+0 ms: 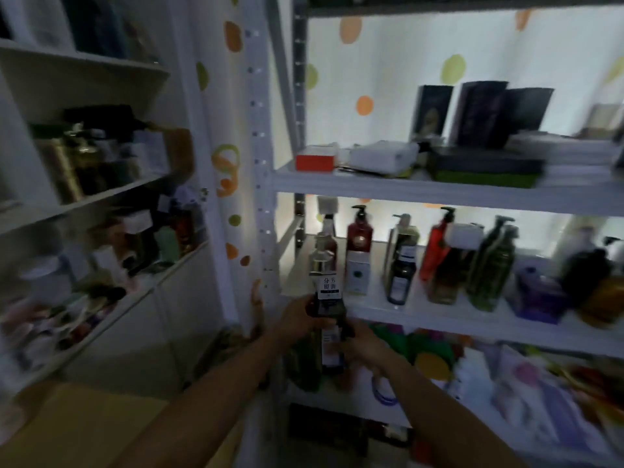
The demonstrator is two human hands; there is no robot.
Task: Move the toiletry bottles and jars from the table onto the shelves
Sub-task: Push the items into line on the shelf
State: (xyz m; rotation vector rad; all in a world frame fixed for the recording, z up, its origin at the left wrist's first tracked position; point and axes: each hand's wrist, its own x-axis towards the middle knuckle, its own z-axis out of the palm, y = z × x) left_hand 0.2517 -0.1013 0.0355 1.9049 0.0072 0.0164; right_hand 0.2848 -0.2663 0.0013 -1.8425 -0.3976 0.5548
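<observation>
The left hand (299, 315) grips a dark pump bottle (328, 292) upright, just in front of the shelf's (439, 320) left front edge. The right hand (363, 339) is wrapped round a second bottle (331, 346) held lower, below that edge; blur hides its finger detail. To place the bottle well, lift its base clear of the front edge and carry it into the left end. Keep the pump away from the white box (358, 275) and the standing row (439, 255). Set it flat and let go only once it stands.
</observation>
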